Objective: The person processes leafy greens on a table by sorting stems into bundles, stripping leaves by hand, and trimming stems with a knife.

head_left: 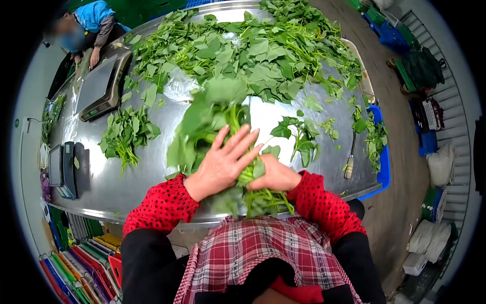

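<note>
A thick bunch of leafy greens (195, 121) lies across the near part of the metal table, its leaves pointing away and its stems toward my apron. My left hand (223, 163) rests on the bunch with its fingers stretched out and spread. Around the stems, my right hand (273, 175) is closed, some fingers hidden behind the greens. Parts of the bunch are smeared by motion. To the left lies a smaller bunch (129, 133), and a few loose sprigs (299, 134) are on the right.
A large heap of greens (273, 50) covers the far side of the metal table (162, 195). Two scales (104, 88) stand at left. Clear plastic (179, 86) lies by the heap. A wooden-handled tool (349, 167) is at right, near a blue crate (386, 169). Another person (93, 20) leans in at far left.
</note>
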{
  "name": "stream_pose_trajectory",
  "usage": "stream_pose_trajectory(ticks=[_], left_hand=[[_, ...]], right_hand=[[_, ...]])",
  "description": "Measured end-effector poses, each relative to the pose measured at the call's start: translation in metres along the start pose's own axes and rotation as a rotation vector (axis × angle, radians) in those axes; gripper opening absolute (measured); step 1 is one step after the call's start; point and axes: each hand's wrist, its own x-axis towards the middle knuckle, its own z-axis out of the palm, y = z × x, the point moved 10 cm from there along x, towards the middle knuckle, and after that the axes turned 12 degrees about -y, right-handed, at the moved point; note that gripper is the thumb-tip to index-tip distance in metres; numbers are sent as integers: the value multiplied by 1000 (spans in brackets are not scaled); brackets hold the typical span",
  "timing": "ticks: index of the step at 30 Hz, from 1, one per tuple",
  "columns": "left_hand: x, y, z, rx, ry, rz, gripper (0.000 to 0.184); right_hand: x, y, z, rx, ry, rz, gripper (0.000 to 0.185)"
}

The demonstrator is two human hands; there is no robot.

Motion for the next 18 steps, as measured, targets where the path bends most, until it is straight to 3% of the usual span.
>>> stream_pose_trajectory(ticks=[2,4,5,6,7,8,10,12,13,14,15,17,18], left_hand=[[-1,9,1,109,84,70,51],[6,5,13,24,51,91,50],[12,4,20,-20,6,126,48],[16,2,24,-121,-24,158,52],[19,4,26,-254,-44,195,67],[22,6,26,-385,-24,210,60],[22,14,49,-345,-84,196,45],[22,18,54,-252,-52,131,38],[22,7,53,-217,-26,72,38],[18,-2,50,-187,-4,16,37],[11,-21,44,-171,6,-72,35],[-9,-62,30,-142,-4,-263,31],[-18,-78,30,-145,2,-359,32]], right_hand=[[-2,-4,8,-19,-57,-21,37],[-3,-9,6,-60,-58,-67,40],[-2,-5,5,-66,-98,-45,48],[-3,-10,-3,-204,-28,-199,57],[-4,-3,-3,-261,-60,-170,61],[-9,4,0,-144,-105,31,57],[-18,18,5,-133,-182,51,43],[-40,34,-14,-136,-100,126,47],[-56,31,-43,-146,38,71,49],[-87,53,-88,148,295,52,47],[-125,55,-136,86,576,8,44],[-241,107,-223,-913,1107,360,46],[-270,116,-222,-986,1135,669,51]])
